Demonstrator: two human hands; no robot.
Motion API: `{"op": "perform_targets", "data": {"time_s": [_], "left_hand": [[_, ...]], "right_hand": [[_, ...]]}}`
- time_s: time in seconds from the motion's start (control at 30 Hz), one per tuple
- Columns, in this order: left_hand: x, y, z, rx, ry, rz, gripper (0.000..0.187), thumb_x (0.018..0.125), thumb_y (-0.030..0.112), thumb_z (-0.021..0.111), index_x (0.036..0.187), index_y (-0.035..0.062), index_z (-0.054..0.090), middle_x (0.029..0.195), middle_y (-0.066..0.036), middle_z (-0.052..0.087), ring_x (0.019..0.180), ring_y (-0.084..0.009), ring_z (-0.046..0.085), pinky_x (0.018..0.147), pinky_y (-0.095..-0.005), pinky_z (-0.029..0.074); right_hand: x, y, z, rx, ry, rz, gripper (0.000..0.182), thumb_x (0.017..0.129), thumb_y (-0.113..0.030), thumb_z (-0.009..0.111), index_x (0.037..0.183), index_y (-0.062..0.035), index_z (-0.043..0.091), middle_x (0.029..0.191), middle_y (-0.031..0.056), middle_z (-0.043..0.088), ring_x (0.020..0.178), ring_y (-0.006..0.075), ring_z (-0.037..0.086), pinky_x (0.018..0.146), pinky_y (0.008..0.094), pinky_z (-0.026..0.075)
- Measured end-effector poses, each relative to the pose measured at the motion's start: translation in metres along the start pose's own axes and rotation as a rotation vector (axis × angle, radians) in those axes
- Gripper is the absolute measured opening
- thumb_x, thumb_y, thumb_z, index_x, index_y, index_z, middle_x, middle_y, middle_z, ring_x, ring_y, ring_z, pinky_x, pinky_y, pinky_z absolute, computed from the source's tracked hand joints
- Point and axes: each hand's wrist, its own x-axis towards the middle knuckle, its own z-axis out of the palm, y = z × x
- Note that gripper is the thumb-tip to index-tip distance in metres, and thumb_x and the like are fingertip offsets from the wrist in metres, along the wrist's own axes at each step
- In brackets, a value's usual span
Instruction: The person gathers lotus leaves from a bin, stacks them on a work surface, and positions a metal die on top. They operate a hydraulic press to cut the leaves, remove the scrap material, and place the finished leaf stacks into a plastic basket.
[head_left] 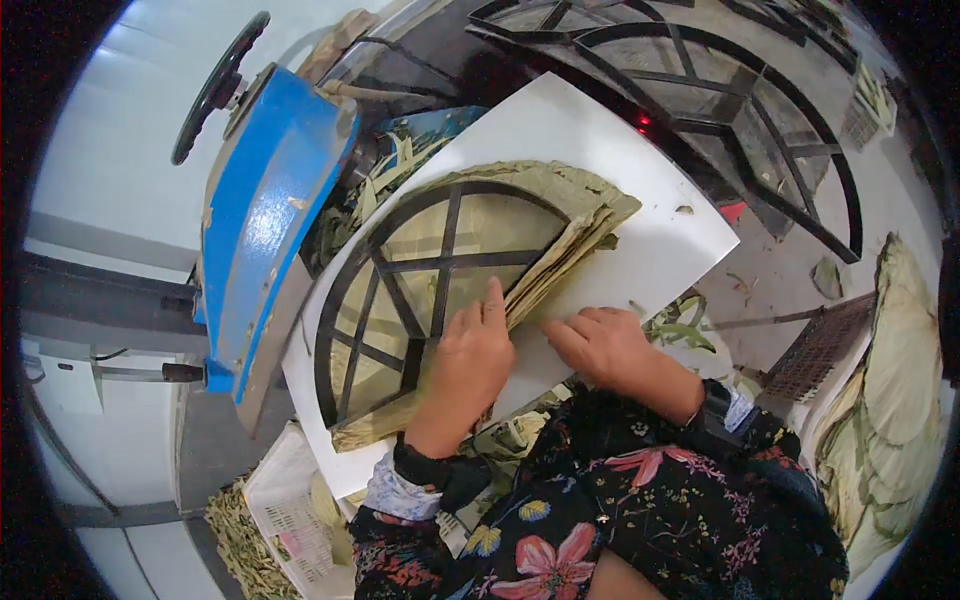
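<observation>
A black fan-shaped frame point(447, 262) with crossing bars lies on a thick stack of dried, greenish-brown leaves point(585, 188). Both rest on a white board point(660, 215). My left hand point(470, 352) lies on the lower right part of the frame and the stack's edge, with its index finger stretched out. My right hand point(603, 345) is over the white board, just right of the stack's cut edge, its fingers bent together; whether they hold anything is hidden.
A blue machine part point(270, 220) with a black handwheel point(220, 88) stands at the left. More black frames point(850, 190) lie at the upper right. Large leaves point(895, 370) and a brown basket point(822, 345) are at the right. A white crate point(290, 505) sits lower left beside leaf scraps point(250, 540).
</observation>
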Motion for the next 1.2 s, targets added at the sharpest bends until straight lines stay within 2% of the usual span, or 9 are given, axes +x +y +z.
{"op": "perform_targets", "data": {"time_s": [0.43, 0.53, 0.63, 0.7, 0.8, 0.9, 1.0, 1.1, 1.2], "left_hand": [[0.01, 0.016, -0.015, 0.004, -0.117, -0.094, 0.059, 0.075, 0.004, 0.051, 0.13, -0.0096, 0.036, 0.084, -0.019, 0.054, 0.079, -0.0311, 0.056, 0.072, -0.0379, 0.049], [-0.004, 0.01, -0.017, -0.108, -0.085, -0.136, 0.058, 0.075, 0.006, 0.052, 0.129, -0.0081, 0.038, 0.094, -0.021, 0.055, 0.089, -0.034, 0.056, 0.08, -0.0407, 0.048], [-0.035, -0.01, -0.035, -0.374, 0.201, -0.059, 0.053, 0.076, 0.006, 0.054, 0.128, -0.0009, 0.043, 0.12, -0.022, 0.051, 0.111, -0.0397, 0.05, 0.097, -0.0451, 0.039], [-0.068, -0.041, -0.046, -0.359, 0.279, -0.155, 0.05, 0.078, 0.006, 0.055, 0.127, 0.0, 0.045, 0.12, -0.02, 0.052, 0.111, -0.0382, 0.05, 0.097, -0.0446, 0.039], [-0.127, -0.11, -0.045, -0.313, 0.519, -0.461, 0.044, 0.08, 0.007, 0.058, 0.123, 0.0026, 0.049, 0.12, -0.016, 0.054, 0.112, -0.0314, 0.052, 0.097, -0.0405, 0.04], [-0.185, -0.209, -0.043, -0.439, 0.825, -0.839, 0.035, 0.084, 0.007, 0.054, 0.118, -0.0005, 0.05, 0.116, -0.017, 0.056, 0.107, -0.0265, 0.055, 0.09, -0.0348, 0.043], [-0.232, -0.345, -0.059, -0.423, 1.163, -0.858, 0.03, 0.086, 0.013, 0.058, 0.109, -0.0047, 0.05, 0.102, -0.012, 0.055, 0.093, -0.0195, 0.054, 0.085, -0.0314, 0.042], [-0.247, -0.416, -0.084, -0.273, 1.108, -0.939, 0.032, 0.086, 0.02, 0.059, 0.105, -0.0049, 0.051, 0.098, -0.01, 0.055, 0.092, -0.0191, 0.053, 0.084, -0.0309, 0.042], [-0.239, -0.463, -0.093, -0.489, 1.372, -0.919, 0.033, 0.085, 0.026, 0.061, 0.097, -0.004, 0.053, 0.089, -0.008, 0.057, 0.085, -0.0185, 0.054, 0.079, -0.0311, 0.044]], "right_hand": [[0.007, 0.016, -0.004, 0.17, -0.204, -0.262, 0.024, 0.066, -0.016, 0.059, 0.089, -0.0077, 0.059, 0.07, 0.0043, 0.054, 0.064, 0.0227, 0.056, 0.055, 0.035, 0.047], [0.02, 0.002, -0.012, 0.28, -0.119, -0.35, 0.017, 0.065, -0.015, 0.068, 0.079, -0.0083, 0.06, 0.063, 0.0028, 0.049, 0.055, 0.0204, 0.051, 0.048, 0.0335, 0.043], [0.039, -0.026, -0.017, 0.332, -0.149, -0.444, 0.029, 0.064, -0.017, 0.071, 0.089, -0.0064, 0.061, 0.075, 0.0059, 0.055, 0.067, 0.0239, 0.055, 0.058, 0.0386, 0.045], [0.065, -0.059, -0.013, 0.322, -0.149, -0.426, 0.042, 0.065, -0.024, 0.071, 0.101, -0.0068, 0.06, 0.093, 0.0082, 0.058, 0.089, 0.0267, 0.056, 0.077, 0.0425, 0.045], [0.068, -0.089, 0.014, 0.226, -0.31, -0.395, 0.049, 0.064, -0.026, 0.071, 0.107, -0.0075, 0.059, 0.105, 0.0101, 0.057, 0.102, 0.028, 0.053, 0.085, 0.0455, 0.041], [0.046, -0.084, 0.046, 0.06, -0.191, -0.432, 0.049, 0.063, -0.028, 0.07, 0.108, -0.0091, 0.059, 0.104, 0.0087, 0.057, 0.102, 0.0268, 0.053, 0.083, 0.0445, 0.042], [0.035, -0.083, 0.052, -0.016, -0.172, -0.437, 0.045, 0.064, -0.027, 0.068, 0.105, -0.0103, 0.06, 0.104, 0.0075, 0.058, 0.101, 0.0262, 0.054, 0.082, 0.0442, 0.042], [0.035, -0.081, 0.054, -0.001, -0.137, -0.465, 0.041, 0.064, -0.026, 0.067, 0.102, -0.011, 0.06, 0.104, 0.0061, 0.058, 0.1, 0.0246, 0.054, 0.082, 0.044, 0.042], [0.036, -0.083, 0.051, -0.024, -0.144, -0.474, 0.037, 0.066, -0.023, 0.065, 0.101, -0.0111, 0.06, 0.105, 0.0055, 0.058, 0.099, 0.0236, 0.055, 0.081, 0.0423, 0.043]]}}
